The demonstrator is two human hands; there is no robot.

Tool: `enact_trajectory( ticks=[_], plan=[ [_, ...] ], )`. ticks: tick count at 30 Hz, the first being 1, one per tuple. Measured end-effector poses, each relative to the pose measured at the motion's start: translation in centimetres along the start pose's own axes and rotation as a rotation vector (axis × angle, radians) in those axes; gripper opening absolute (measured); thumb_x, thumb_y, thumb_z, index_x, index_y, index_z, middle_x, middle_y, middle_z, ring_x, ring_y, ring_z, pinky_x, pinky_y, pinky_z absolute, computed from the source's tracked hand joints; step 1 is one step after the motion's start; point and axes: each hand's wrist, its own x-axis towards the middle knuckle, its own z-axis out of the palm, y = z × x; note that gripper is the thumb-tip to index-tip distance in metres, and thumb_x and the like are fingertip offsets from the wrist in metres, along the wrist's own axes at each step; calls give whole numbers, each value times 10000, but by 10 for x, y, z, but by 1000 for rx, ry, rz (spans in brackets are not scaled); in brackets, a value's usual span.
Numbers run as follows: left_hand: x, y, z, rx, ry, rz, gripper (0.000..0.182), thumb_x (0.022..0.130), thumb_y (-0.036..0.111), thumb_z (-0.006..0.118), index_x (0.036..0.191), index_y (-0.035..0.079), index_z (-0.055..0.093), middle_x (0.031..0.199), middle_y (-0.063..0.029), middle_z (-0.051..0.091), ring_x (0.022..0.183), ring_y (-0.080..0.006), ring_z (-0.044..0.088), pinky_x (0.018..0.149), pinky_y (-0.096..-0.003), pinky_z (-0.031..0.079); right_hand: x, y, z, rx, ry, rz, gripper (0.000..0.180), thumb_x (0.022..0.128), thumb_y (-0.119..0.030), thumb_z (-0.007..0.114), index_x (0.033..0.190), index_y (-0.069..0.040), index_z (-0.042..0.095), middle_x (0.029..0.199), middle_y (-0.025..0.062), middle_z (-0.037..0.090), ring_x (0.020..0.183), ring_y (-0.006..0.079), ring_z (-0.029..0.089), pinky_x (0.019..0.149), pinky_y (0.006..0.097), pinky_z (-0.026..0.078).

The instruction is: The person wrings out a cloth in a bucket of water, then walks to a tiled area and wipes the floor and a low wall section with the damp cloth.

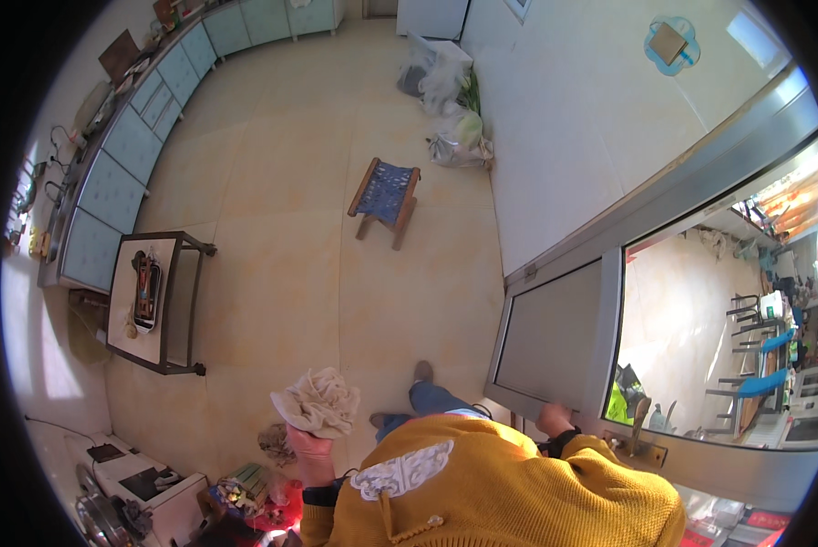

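My left hand (311, 451) holds a crumpled cream cloth (321, 403) out over the tiled floor. My right hand (554, 418) is curled at the edge of a metal-framed door (614, 328), with some of its fingers hidden. Just right of that hand, a lever handle (640, 424) juts from the door. The door has a grey lower panel (552, 328) and a glass pane (689, 335).
A wooden folding stool (385, 191) with a woven blue seat stands mid-floor. Plastic bags of vegetables (458, 137) lie along the right wall. At left are a low wheeled table (125, 301) and kitchen cabinets (132, 143). Bagged goods (248, 489) sit near my left arm.
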Motion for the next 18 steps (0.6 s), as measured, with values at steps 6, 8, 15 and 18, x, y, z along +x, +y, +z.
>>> enact_trajectory(
  ticks=[6, 8, 15, 18],
  plan=[
    [40, -24, 39, 15, -38, -88, 613, 893, 508, 348, 1314, 62, 373, 1321, -163, 411, 1204, -370, 391, 995, -566, 288, 6, 21, -6, 161, -115, 120, 324, 745, -223, 530, 1001, -68, 654, 1128, 193, 577, 1112, 370, 505, 965, 478, 329],
    [54, -33, 46, 46, -63, -109, 609, 894, 505, 346, 1311, 62, 378, 1318, -161, 416, 1205, -371, 390, 995, -567, 288, 4, 27, -11, 209, -108, 152, 334, 741, -220, 530, 1010, -61, 649, 1138, 188, 573, 1106, 371, 509, 959, 481, 335],
    [93, -52, 68, 84, -12, -135, 550, 903, 460, 357, 1267, 52, 418, 1260, -162, 467, 1141, -365, 452, 947, -537, 366, 5, 49, -9, 188, -67, 162, 329, 735, -232, 539, 984, -53, 657, 1085, 183, 600, 1043, 363, 555, 871, 457, 416],
    [104, -54, 76, 95, 12, -154, 535, 907, 453, 357, 1241, 44, 440, 1228, -164, 493, 1109, -357, 483, 925, -526, 396, 21, 56, 16, 202, -79, 192, 314, 732, -230, 536, 957, -52, 664, 1073, 183, 604, 1042, 355, 556, 866, 442, 424]
  ],
)
